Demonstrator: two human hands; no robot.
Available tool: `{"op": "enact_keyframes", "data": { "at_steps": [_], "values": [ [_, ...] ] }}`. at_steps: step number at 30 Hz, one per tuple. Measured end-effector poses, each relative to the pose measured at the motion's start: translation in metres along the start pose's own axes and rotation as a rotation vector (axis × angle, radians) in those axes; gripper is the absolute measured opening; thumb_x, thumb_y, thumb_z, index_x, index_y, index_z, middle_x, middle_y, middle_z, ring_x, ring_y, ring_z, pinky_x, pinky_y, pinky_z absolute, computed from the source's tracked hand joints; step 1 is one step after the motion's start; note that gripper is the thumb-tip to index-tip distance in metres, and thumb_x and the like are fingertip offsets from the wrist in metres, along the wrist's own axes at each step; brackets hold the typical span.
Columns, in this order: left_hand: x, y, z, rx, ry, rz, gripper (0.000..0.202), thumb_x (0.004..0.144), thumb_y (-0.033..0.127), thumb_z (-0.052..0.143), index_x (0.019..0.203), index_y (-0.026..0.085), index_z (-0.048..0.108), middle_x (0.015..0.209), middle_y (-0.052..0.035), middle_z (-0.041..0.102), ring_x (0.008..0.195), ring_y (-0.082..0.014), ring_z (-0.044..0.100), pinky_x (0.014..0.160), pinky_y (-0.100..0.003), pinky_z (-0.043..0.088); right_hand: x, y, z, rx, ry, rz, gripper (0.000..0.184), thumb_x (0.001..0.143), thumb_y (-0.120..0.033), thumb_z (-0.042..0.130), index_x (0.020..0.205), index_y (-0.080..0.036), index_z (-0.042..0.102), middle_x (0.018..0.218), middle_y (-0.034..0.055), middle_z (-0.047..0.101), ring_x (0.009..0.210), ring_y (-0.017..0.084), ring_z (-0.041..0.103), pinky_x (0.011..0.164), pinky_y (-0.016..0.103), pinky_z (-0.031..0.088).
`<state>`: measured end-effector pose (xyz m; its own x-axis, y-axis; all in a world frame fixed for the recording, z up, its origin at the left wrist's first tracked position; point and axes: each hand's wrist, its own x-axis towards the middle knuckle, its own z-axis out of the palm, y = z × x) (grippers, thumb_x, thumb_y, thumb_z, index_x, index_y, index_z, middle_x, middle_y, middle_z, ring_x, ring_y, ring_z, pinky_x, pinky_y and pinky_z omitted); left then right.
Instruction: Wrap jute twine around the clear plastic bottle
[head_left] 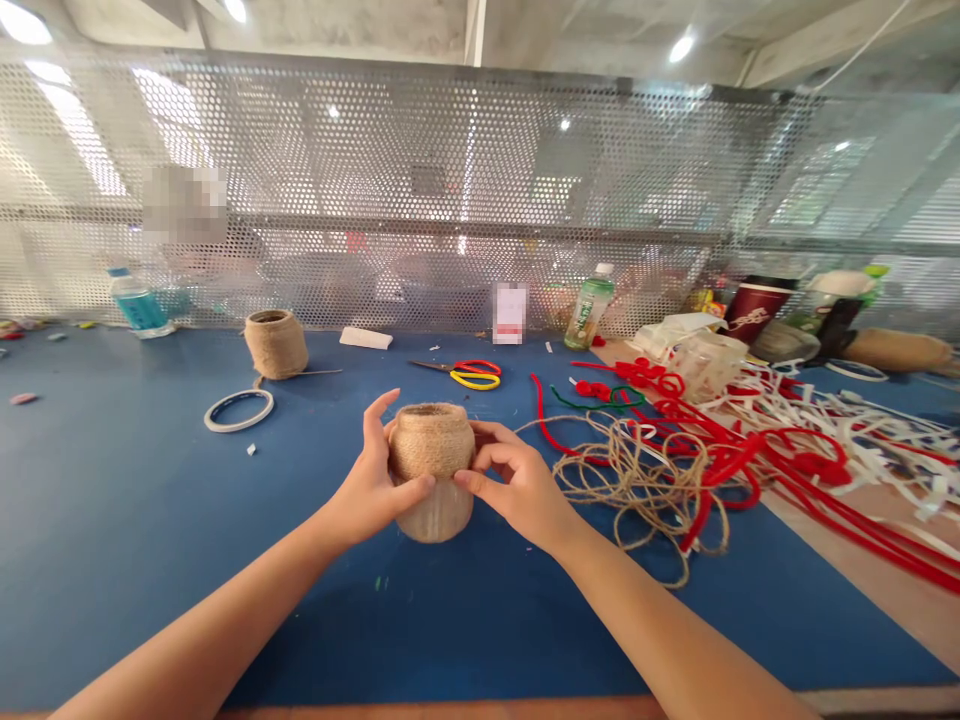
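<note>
One jar (pixel 435 515), upper part wrapped in twine (pixel 432 440), sits at near centre, grasped between the left hand (pixel 377 478) and the right hand (pixel 519 488). Recommended: keep the twine taut and seat each turn flush against its neighbour. Loose cord (pixel 637 470) and red strands (pixel 821 466) at right could snag the feed. Scissors (pixel 451 369) lie beyond the jar; a second wrapped jar (pixel 276 345) stands far left, behind a white ring (pixel 238 427).

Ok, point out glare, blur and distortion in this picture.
Head view: ceiling lamps burn out to white; the maroon cup near the right edge leans, likely lens stretch; a mosaic patch hides an upper-left area; the twine-wrapped jar looks fairly clear.
</note>
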<state>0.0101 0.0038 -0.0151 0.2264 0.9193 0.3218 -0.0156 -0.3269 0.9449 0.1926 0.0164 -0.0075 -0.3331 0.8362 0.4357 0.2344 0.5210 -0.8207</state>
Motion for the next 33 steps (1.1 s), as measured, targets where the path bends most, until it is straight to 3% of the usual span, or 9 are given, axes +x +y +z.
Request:
{"op": "enact_keyframes", "data": {
  "at_steps": [5,11,19,24,33],
  "values": [
    [-0.002,0.001,0.001,0.081,0.006,-0.007,0.091,0.066,0.026,0.067,0.131,0.025,0.003,0.120,-0.0117,0.044,0.111,-0.0254,0.049,0.097,-0.046,0.036,-0.003,-0.005,0.003,-0.051,0.025,-0.012,0.026,0.072,-0.026,0.065,0.052,-0.016,0.051,0.110,0.0069,0.057,0.105,0.020,0.055,0.089,0.038,0.046],
    [-0.001,0.002,0.004,0.224,0.103,-0.036,0.094,0.061,0.030,0.072,0.129,0.025,0.007,0.109,-0.0079,0.047,0.102,-0.0242,0.053,0.094,-0.047,0.038,-0.005,-0.009,0.003,-0.103,0.035,-0.026,0.027,0.072,-0.025,0.064,0.051,-0.016,0.050,0.109,0.0073,0.057,0.104,0.020,0.056,0.090,0.038,0.045],
    [-0.001,0.002,0.003,0.197,0.140,-0.059,0.085,0.061,0.030,0.071,0.125,0.026,0.015,0.100,-0.0039,0.049,0.096,-0.0223,0.056,0.088,-0.043,0.043,-0.004,-0.010,0.002,-0.068,-0.003,-0.039,0.023,0.072,-0.023,0.063,0.055,-0.017,0.049,0.120,0.0072,0.055,0.109,0.021,0.054,0.093,0.039,0.044],
    [-0.001,0.001,0.004,0.138,0.136,-0.052,0.083,0.059,0.029,0.072,0.122,0.026,0.017,0.103,-0.0047,0.050,0.097,-0.0218,0.055,0.087,-0.040,0.043,-0.006,-0.009,0.001,-0.131,0.028,-0.004,0.023,0.070,-0.023,0.065,0.056,-0.016,0.048,0.122,0.0087,0.050,0.109,0.022,0.053,0.084,0.038,0.048],
    [0.000,0.001,0.005,0.117,0.181,-0.085,0.078,0.058,0.028,0.071,0.118,0.025,0.021,0.097,-0.0024,0.049,0.094,-0.0212,0.055,0.085,-0.040,0.043,-0.005,-0.012,-0.003,-0.180,0.060,-0.080,0.032,0.073,-0.022,0.061,0.052,-0.016,0.038,0.104,0.0077,0.051,0.099,0.019,0.053,0.077,0.032,0.050]
  ]
}}
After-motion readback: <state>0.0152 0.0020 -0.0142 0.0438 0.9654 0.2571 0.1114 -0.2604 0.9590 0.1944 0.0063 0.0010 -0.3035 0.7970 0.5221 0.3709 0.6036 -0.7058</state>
